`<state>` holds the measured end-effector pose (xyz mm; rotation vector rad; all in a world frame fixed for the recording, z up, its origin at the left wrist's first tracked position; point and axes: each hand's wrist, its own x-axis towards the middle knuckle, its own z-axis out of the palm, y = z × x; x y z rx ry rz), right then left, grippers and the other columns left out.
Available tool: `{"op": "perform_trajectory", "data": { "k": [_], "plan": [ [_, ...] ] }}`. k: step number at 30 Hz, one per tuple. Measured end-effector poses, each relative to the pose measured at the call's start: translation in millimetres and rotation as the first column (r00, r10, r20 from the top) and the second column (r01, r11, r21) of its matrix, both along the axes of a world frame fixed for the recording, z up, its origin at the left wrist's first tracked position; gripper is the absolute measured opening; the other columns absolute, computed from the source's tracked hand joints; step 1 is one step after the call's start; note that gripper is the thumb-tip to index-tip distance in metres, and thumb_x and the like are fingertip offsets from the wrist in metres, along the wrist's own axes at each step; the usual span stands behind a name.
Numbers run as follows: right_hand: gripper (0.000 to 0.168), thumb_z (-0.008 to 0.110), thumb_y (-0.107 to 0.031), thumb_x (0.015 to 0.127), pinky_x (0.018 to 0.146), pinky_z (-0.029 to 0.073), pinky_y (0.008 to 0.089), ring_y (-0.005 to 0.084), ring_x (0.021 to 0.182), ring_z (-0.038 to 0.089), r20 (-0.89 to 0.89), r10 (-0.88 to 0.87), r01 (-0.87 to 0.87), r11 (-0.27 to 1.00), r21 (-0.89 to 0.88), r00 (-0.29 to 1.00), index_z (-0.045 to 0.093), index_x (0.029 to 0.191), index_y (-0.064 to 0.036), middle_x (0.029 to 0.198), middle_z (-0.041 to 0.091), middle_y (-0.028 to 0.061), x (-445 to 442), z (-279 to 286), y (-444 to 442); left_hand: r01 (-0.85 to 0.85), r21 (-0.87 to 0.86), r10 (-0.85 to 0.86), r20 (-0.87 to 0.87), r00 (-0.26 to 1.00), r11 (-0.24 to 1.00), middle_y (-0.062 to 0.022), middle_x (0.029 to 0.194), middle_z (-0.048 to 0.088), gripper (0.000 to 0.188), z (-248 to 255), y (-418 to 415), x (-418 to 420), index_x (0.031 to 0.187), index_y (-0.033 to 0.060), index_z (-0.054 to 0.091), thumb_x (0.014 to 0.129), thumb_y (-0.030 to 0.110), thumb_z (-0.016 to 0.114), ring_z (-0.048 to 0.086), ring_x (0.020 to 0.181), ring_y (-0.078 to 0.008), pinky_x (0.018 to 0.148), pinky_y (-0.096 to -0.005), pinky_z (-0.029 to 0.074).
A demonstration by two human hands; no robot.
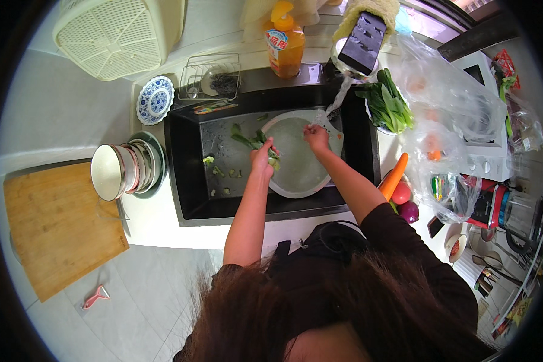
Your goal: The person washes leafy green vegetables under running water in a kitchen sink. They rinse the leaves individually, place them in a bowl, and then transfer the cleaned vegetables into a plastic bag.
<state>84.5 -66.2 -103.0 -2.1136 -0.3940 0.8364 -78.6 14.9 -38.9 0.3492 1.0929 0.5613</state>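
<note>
A stream of running water (339, 100) falls into a pale round basin (294, 192) that stands in a black sink (188, 199). My left hand (263, 159) grips a small bunch of leafy greens (254, 142) at the basin's left rim, leaves pointing up and left. Over the basin, close to where the water lands, is my right hand (316, 138) with its fingers curled; whether anything is between them I cannot tell. Cut stem scraps (218, 171) and loose leaf bits lie on the wet sink floor to the left.
Right of the sink are a plate of bok choy (387, 104), a carrot (394, 176), a tomato (401, 193) and plastic bags (452, 99). Leftward stand stacked bowls (113, 172) and a wooden cutting board (63, 221). Behind are a wire rack (210, 74) and an orange pump bottle (286, 50).
</note>
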Motion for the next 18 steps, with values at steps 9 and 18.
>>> {"op": "perform_trajectory", "data": {
  "k": [9, 18],
  "plan": [
    [0.011, 0.061, -0.004, 0.074, 0.059, 0.041, 0.0216, 0.0079, 0.063, 0.052, -0.412, -0.083, 0.282, 0.847, 0.451, 0.907, 0.059, 0.085, -0.002, 0.072, 0.058, 0.0007, -11, 93, -2, 0.241, 0.099, -0.248, 0.063, 0.967, 0.965, -0.0082, 0.087, 0.059, 0.018, 21, -12, 31, 0.093, 0.0024, 0.053, 0.079, 0.011, 0.059, 0.059, 0.07, -0.0161, 0.057, -0.0262, 0.047],
    [0.019, 0.06, -0.008, 0.077, 0.061, 0.044, 0.0238, 0.0105, 0.066, 0.055, -0.381, -0.01, 0.191, 0.877, 0.442, 0.925, 0.057, 0.094, 0.001, 0.074, 0.059, 0.0026, 2, 101, -13, 0.466, 0.191, -0.482, 0.047, 0.875, 0.864, -0.0075, 0.086, 0.062, 0.02, 45, -26, 56, 0.098, 0.0025, 0.056, 0.081, 0.012, 0.057, 0.06, 0.074, -0.0143, 0.06, -0.0254, 0.046]
  ]
}}
